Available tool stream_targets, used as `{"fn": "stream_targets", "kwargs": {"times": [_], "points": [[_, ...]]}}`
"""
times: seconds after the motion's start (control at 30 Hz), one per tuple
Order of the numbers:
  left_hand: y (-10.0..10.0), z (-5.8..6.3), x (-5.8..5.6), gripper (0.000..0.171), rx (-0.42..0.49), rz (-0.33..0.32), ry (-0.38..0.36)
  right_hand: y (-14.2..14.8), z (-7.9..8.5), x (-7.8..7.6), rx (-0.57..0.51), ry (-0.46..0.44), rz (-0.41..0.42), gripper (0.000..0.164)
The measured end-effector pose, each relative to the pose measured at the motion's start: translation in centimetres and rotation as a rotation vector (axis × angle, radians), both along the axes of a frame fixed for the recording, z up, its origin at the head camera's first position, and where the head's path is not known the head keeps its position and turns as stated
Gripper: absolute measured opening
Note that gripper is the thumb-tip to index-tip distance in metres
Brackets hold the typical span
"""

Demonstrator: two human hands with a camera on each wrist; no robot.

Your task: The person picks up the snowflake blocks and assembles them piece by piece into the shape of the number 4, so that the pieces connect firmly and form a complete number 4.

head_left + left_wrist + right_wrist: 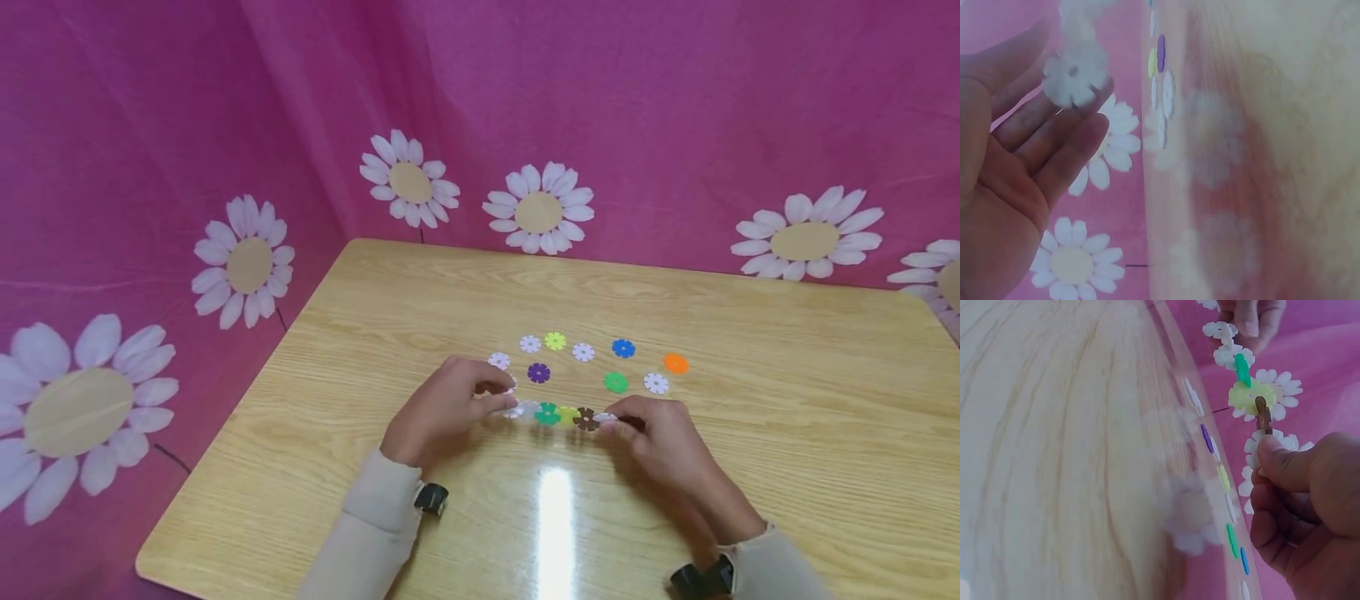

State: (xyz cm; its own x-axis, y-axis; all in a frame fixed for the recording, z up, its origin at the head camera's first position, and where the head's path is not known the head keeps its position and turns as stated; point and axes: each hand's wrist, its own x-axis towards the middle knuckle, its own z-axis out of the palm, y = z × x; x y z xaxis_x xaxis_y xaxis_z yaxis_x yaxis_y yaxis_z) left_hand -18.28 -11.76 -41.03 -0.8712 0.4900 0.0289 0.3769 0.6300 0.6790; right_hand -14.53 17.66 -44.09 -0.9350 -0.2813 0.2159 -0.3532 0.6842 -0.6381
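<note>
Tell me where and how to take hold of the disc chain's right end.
Likely best: pinch the white end disc by its flat faces near the outer rim with the right hand, coming from the right, because the brown disc joins its left side.

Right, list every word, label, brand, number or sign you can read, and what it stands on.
None can be read.
The chain of discs, loose discs, table and pink cloth show no lettering.
Any marking on the black wrist pieces is too small to tell.
</note>
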Motion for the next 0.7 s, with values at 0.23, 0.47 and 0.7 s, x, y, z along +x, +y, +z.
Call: {"fn": "stream_targets", "kwargs": {"times": [0.23, 0.47, 0.7], "points": [[-0.9, -0.9, 0.4, 0.026, 0.054, 0.005, -0.037, 0.5, -0.5, 0.3, -0.032, 0.040, -0.007, 0.002], [-1.4, -1.9, 1.2, 0.017, 0.180, 0.000, -0.067, 0.6, -0.8, 0.7, -0.066, 0.042, -0.014, 0.005], [-1.2, -2.0, 1.6, 0.014, 0.225, 0.039, -0.066, 0.4, -1.1, 0.9, -0.111, 0.047, -0.002, 0.009]]}}
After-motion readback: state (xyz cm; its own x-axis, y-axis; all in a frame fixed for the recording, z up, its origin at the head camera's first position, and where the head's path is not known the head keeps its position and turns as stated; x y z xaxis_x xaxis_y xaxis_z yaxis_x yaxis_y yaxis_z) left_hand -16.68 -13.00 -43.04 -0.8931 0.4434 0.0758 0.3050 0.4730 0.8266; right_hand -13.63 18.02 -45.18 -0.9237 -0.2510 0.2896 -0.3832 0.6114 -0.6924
